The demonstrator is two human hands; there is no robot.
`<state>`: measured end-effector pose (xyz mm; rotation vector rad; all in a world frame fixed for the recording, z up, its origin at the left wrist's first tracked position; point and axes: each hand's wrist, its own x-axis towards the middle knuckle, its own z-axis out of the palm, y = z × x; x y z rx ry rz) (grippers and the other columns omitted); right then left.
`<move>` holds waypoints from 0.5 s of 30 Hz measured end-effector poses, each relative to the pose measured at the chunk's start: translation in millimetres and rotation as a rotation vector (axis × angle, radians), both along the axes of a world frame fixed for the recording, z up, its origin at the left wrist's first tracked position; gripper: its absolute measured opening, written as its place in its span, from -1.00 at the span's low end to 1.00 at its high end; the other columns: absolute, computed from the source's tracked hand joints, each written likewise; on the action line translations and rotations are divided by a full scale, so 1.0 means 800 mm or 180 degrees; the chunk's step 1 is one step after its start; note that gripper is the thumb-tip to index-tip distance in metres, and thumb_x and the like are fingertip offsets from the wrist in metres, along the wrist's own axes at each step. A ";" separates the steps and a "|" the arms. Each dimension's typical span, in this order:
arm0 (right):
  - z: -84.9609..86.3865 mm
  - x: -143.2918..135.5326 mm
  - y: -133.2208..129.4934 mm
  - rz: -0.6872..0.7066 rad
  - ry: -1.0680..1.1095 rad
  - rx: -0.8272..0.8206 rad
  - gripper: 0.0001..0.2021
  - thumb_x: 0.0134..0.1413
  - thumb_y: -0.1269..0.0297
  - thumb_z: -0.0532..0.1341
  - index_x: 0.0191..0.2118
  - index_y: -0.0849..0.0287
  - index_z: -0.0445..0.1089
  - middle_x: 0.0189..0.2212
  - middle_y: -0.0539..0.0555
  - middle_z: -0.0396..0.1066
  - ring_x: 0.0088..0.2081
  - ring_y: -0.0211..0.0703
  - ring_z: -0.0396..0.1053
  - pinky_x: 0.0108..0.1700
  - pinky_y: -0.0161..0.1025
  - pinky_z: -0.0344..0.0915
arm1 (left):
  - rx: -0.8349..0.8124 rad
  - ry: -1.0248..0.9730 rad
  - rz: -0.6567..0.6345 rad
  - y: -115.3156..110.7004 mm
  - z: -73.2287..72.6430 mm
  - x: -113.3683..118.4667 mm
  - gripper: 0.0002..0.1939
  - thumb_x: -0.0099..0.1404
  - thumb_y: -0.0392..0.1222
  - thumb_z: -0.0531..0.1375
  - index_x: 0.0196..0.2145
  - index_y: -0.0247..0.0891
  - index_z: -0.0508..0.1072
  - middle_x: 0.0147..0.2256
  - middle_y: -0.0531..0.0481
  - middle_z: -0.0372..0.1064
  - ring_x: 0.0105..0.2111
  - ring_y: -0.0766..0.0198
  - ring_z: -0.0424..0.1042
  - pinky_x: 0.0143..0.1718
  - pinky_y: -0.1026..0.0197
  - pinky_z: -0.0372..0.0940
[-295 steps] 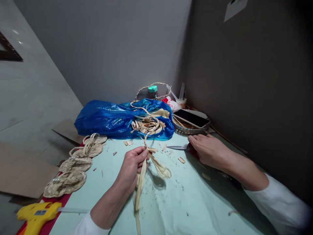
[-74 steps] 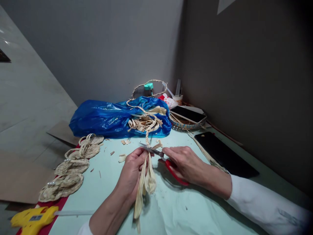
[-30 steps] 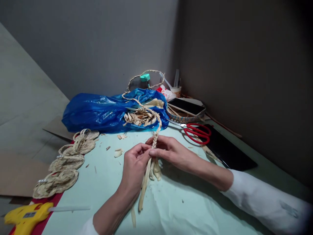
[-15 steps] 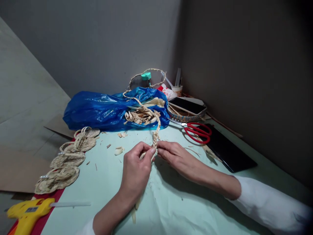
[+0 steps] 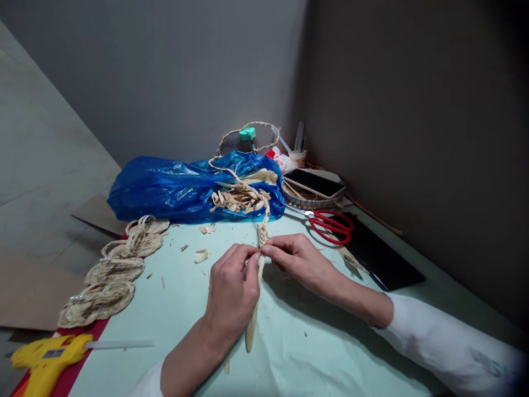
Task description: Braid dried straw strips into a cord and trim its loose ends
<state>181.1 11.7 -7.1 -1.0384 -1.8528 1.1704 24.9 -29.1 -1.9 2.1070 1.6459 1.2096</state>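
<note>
A pale braid of dried husk strips (image 5: pixel 263 231) runs from the blue plastic bag (image 5: pixel 165 190) toward me, its working end between my hands. My left hand (image 5: pixel 233 284) pinches the braid's near end from the left. From the right, my right hand (image 5: pixel 295 256) closes thumb and fingers on the same spot, the fingertips of both hands nearly touching. One loose flat strip (image 5: pixel 253 328) hangs down below my left hand onto the green sheet. More dry husk (image 5: pixel 239 198) spills from the bag's mouth, and the braid's thin far part loops up behind it.
Red-handled scissors (image 5: pixel 330 226) overlap a black tablet-like slab (image 5: pixel 380 259) on the right. A phone (image 5: pixel 314 182) lies on a basket. Coiled braided pieces (image 5: pixel 113 270) line the left edge, near a yellow glue gun (image 5: pixel 49 355). Husk scraps (image 5: pixel 202 255) dot the sheet.
My right hand has turned, and its thumb and fingers now pinch at the braid. The loose strip hangs straighter below the hands. The view has shifted slightly.
</note>
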 end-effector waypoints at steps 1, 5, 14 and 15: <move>-0.001 0.000 0.001 -0.0054 0.0027 -0.0041 -0.68 0.21 0.18 0.11 -0.53 0.21 0.29 -0.64 -0.09 0.18 -0.56 -0.36 0.11 -0.48 -0.35 0.02 | 0.0046 0.0032 0.0067 0.001 0.001 -0.001 -0.87 0.28 -0.32 0.14 -0.41 -0.29 0.45 -0.45 0.03 0.42 -0.45 0.33 0.37 -0.39 0.30 0.19; -0.004 -0.003 0.004 -0.0106 0.0343 -0.0114 -0.78 0.17 0.25 0.14 -0.43 0.23 0.41 -0.54 -0.01 0.42 -0.49 -0.31 0.28 -0.41 -0.36 0.15 | 0.0083 0.0087 0.0165 -0.001 0.003 0.000 -0.86 0.25 -0.33 0.19 -0.48 -0.28 0.43 -0.52 0.06 0.39 -0.52 0.35 0.34 -0.44 0.31 0.20; 0.006 -0.007 0.005 -0.0171 0.1161 -0.0809 -0.78 0.11 0.21 0.21 -0.43 0.27 0.41 -0.53 0.01 0.39 -0.54 -0.35 0.22 -0.48 -0.37 0.11 | 0.1345 0.1306 -0.0488 -0.015 -0.028 0.018 -0.75 0.27 -0.51 0.08 -0.12 -0.53 0.47 -0.44 -0.16 0.42 -0.42 0.18 0.42 -0.36 0.18 0.32; 0.006 -0.007 0.005 -0.0170 0.1279 -0.0931 -0.79 0.10 0.21 0.22 -0.42 0.27 0.41 -0.50 0.03 0.41 -0.53 -0.35 0.23 -0.46 -0.37 0.12 | 0.1353 0.1446 -0.0514 -0.016 -0.029 0.018 -0.73 0.28 -0.51 0.07 -0.09 -0.54 0.45 -0.43 -0.17 0.43 -0.42 0.17 0.43 -0.37 0.17 0.32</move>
